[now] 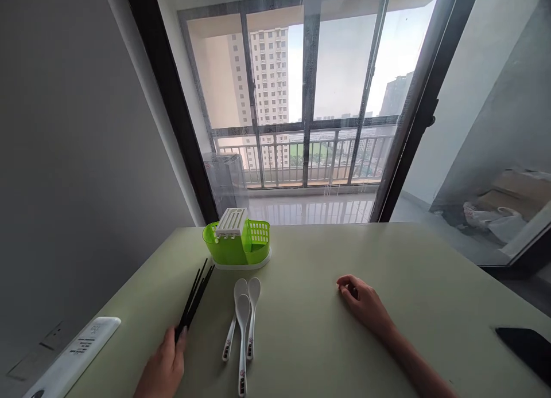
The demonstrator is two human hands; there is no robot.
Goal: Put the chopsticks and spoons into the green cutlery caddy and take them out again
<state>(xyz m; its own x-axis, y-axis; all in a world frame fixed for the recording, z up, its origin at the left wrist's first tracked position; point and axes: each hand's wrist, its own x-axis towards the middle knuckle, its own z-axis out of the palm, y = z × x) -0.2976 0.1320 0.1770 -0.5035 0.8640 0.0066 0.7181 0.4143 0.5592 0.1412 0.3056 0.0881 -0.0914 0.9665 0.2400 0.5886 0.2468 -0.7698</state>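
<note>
At the lower left, my left hand [162, 363] is closed round the near ends of several black chopsticks [196, 295]. Their far ends fan out towards a green cutlery caddy [226, 252] with a white slotted top piece and a white base. Three white spoons [243, 312] lie between my hands, bowls pointing away from me and handles overlapping. My right hand [364, 300] rests on the table to the right of the spoons. Its fingers are loosely curled, with a gap at the thumb, and no object shows in them.
A long white power strip [81, 355] lies along the left edge of the pale green table [301, 340]. A dark flat object [527, 346] is at the right edge. Beyond the table stands a dark-framed glass door [398, 157], with a wall [86, 157] on the left.
</note>
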